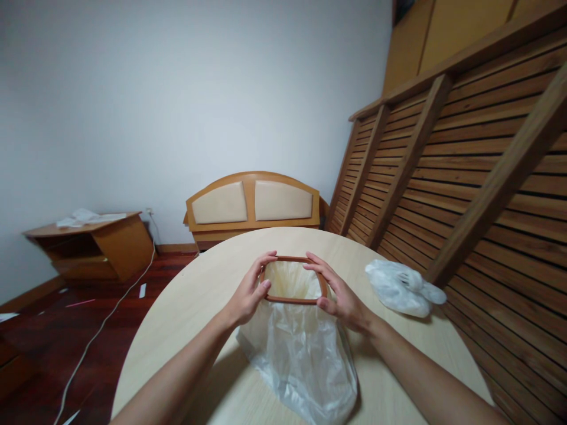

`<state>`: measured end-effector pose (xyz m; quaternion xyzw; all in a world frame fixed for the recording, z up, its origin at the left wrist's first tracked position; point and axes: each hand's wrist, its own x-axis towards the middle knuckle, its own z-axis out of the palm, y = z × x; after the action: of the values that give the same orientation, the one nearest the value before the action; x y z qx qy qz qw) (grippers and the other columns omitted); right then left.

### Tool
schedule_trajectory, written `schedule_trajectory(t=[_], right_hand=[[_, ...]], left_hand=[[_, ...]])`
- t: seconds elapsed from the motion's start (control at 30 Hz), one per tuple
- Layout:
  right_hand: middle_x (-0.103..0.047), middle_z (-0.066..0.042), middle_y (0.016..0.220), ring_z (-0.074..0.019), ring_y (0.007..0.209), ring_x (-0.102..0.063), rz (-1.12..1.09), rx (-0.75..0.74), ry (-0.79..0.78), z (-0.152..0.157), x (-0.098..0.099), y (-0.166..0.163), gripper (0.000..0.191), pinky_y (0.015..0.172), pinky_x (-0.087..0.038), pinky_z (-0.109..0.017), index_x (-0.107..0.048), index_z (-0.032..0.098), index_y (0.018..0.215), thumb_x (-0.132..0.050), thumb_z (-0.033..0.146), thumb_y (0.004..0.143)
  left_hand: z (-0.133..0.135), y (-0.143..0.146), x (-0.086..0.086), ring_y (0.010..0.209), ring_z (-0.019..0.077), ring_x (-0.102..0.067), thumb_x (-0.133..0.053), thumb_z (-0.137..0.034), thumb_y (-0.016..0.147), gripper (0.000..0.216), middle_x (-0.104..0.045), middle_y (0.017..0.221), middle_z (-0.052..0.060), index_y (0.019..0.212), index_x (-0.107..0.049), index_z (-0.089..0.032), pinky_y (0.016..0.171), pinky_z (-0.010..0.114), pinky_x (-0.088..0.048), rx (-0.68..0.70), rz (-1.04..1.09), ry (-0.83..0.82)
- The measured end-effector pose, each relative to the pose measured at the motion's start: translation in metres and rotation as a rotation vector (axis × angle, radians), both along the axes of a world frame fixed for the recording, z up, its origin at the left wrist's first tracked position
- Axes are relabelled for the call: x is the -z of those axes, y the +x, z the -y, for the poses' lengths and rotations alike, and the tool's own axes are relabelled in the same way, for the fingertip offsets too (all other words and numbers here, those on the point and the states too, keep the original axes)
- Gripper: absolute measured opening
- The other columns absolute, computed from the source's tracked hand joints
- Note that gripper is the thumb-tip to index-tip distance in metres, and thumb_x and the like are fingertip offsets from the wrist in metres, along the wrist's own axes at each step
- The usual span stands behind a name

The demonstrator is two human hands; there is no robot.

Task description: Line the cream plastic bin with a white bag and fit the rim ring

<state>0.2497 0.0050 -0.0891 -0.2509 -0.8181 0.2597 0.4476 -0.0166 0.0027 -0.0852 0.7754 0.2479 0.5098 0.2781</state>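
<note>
A small bin with a brown rectangular rim [292, 301] is in front of me on the round table. A translucent white plastic bag [305, 360] lines its inside and hangs out over the near side, spreading onto the tabletop. My left hand [248, 290] grips the left side of the rim, thumb on the near corner and fingers along the far one. On the opposite side, my right hand [341, 295] holds the rim in the same manner. The bag hides most of the bin's body.
A bunched white plastic bag [401, 287] lies at the right of the pale round table [195, 307]. Slatted wooden panels [443, 177] lean along the right. Behind stands a headboard [252, 203]; a low cabinet [110, 248] and a cable [106, 319] are on the left.
</note>
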Motion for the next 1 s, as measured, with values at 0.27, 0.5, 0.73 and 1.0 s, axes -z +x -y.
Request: schedule_trajectory(t=[0.27,0.5,0.73,1.0], right_hand=[[-0.029,-0.018,0.163,-0.037,0.151,-0.025,0.042,0.007,0.063,-0.003,0.003,0.001,0.08,0.121,-0.023,-0.059,-0.053,0.025,0.138,-0.065,0.076,0.077],[-0.025,-0.018,0.165,-0.0366,0.153,-0.022,0.049,0.009,0.044,-0.005,0.005,0.001,0.083,0.122,-0.02,-0.059,-0.05,0.025,0.142,-0.064,0.076,0.078],[-0.018,-0.015,0.168,-0.0349,0.154,-0.019,0.03,-0.019,0.056,-0.012,0.011,0.005,0.084,0.122,-0.02,-0.057,-0.042,0.026,0.15,-0.06,0.073,0.083],[-0.047,-0.01,0.154,-0.0322,0.148,-0.034,0.027,0.042,0.252,-0.007,0.003,0.008,0.038,0.119,-0.031,-0.056,-0.067,0.027,0.12,-0.056,0.053,0.095]], left_hand=[[-0.002,-0.005,0.001,0.15,0.0362,-0.028,-0.048,-0.073,0.089,0.066,-0.034,0.158,0.018,0.132,-0.055,-0.022,0.122,0.057,-0.022,0.028,-0.091,0.052],[-0.001,-0.005,0.004,0.147,0.0387,-0.031,-0.066,-0.071,0.079,0.068,-0.03,0.159,0.021,0.125,-0.054,-0.022,0.118,0.06,-0.026,0.011,-0.134,0.153],[0.0,0.007,0.014,0.147,0.0375,-0.032,-0.059,-0.076,0.08,0.068,-0.031,0.159,0.02,0.122,-0.055,-0.023,0.117,0.059,-0.028,-0.067,-0.091,0.205],[0.006,0.008,0.012,0.145,0.0359,-0.036,-0.064,-0.05,0.09,0.04,-0.053,0.146,0.016,0.12,-0.061,-0.024,0.113,0.061,-0.035,-0.207,-0.243,0.528]])
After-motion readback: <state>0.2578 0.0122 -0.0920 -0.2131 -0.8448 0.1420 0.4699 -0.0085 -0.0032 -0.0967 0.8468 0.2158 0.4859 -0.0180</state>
